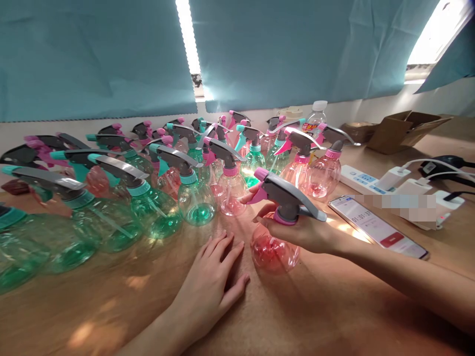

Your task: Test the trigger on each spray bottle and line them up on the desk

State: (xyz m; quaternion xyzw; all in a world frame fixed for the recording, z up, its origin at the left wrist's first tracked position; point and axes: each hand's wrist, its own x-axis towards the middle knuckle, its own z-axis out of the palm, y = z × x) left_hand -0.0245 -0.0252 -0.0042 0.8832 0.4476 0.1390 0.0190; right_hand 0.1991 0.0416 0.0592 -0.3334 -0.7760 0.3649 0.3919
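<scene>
The pink spray bottle (276, 252) is in the right hand (304, 235), its neck enclosed by curled fingers (270, 225) just under the spray head (282, 195). These fingers are closed firmly around it, with one fingertip reaching forward behind the trigger. Below the fingers the body swells into a rounded, see-through globe, its tint deepening to red toward the middle and base, with glossy highlights and facet-like ripples. A darker pink collar sits level with the grip. Above it, the head is dark grey with a silver-grey strip along the top that runs back over the hand; the nozzle and trigger are bright pink, pointing away to the left. Whether the base touches the surface (148, 306) cannot be told.

The left hand (211, 267) lies palm down just left of the bottle, fingers loosely spread and holding nothing. Beyond its fingertips stand a green spray bottle (196, 205) with a turquoise nozzle and another pink one (232, 195), in front of many more of both colours. To the right of the gripping fingers lies a phone (378, 227), with a white power strip (361, 179) farther off.
</scene>
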